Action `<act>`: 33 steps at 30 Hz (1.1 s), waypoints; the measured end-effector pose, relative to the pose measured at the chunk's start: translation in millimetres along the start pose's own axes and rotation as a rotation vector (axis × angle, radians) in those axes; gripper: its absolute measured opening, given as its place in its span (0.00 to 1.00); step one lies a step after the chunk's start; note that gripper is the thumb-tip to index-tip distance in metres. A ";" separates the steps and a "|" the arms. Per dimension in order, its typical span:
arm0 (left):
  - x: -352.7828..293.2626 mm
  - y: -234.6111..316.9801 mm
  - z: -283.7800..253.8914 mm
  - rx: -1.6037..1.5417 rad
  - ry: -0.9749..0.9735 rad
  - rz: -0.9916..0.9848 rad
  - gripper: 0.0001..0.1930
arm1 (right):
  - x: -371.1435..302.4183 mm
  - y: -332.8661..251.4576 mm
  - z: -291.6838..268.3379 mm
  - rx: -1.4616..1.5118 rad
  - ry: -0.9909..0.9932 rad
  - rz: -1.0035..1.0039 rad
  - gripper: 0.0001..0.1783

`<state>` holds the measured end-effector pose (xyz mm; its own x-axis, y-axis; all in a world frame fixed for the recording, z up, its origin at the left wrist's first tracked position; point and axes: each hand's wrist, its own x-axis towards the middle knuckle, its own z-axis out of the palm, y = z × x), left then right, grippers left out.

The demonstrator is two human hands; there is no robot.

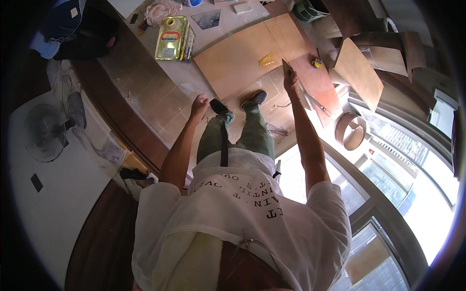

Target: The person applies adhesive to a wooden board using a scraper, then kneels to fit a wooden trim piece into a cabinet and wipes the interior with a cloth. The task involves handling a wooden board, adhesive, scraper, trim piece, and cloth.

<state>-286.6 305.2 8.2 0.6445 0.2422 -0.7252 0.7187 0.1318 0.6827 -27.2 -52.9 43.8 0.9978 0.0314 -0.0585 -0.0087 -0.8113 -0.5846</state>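
Bare right hand [292, 83], at about one o'clock from the middle of the head-worn view, had its fingers clamped on a flat, pointed scraper-like tool [285, 66]. The tool's tip pointed upward, over the near edge of a tan wooden board [228, 60] at twelve o'clock; whether it touched the board could not be told. A crumpled, translucent yellow piece [266, 59] lay on that board toward one o'clock, just beside the tip.

The left hand [199, 105], at eleven o'clock, hung with its fingers curled; whether the fingertips met or pinched anything could not be told.

Farther out at eleven o'clock stood a yellow rectangular can [172, 41]. Its top bore a red oval outline around a line of lettering, with a pale printed label below; dark panels marked its side, their writing too small to read. At six o'clock, the wearer's white shirt [194, 252] carried slanting rows of large black capital letters, partly lost in folds.

Between one and two o'clock, a yellow tape measure [317, 63] rested on a reddish board [310, 77]. At ten o'clock, another person wore a dark cap [56, 22] with a pale patch. A fan [46, 132] showed at nine o'clock.
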 end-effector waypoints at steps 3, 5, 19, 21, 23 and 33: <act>15.4 -21.6 20.2 -0.025 0.105 0.089 0.28 | 52.8 -10.5 32.7 -0.081 -0.037 -0.075 0.20; 20.9 -17.4 31.7 -0.029 0.135 0.082 0.29 | 73.2 -1.2 53.0 -0.216 -0.064 -0.076 0.20; 28.0 18.3 74.2 -0.048 0.271 0.156 0.12 | 1.7 -79.9 91.9 -0.282 -0.124 -0.119 0.21; 29.7 14.2 74.3 -0.035 0.276 0.177 0.11 | -6.5 -89.2 107.7 -0.280 -0.122 -0.102 0.21; 26.6 20.8 78.1 -0.061 0.291 0.162 0.11 | -18.8 -84.1 129.9 -0.305 -0.007 -0.177 0.27; 38.6 -13.1 68.4 -0.017 0.224 0.195 0.12 | 55.4 2.5 76.3 -0.483 -0.444 -1.006 0.29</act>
<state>-253.3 247.0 -34.9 0.6951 0.4705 -0.5435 0.5811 0.0775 0.8102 23.0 -8.7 -22.6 0.4324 0.8982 -0.0793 0.8820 -0.4396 -0.1699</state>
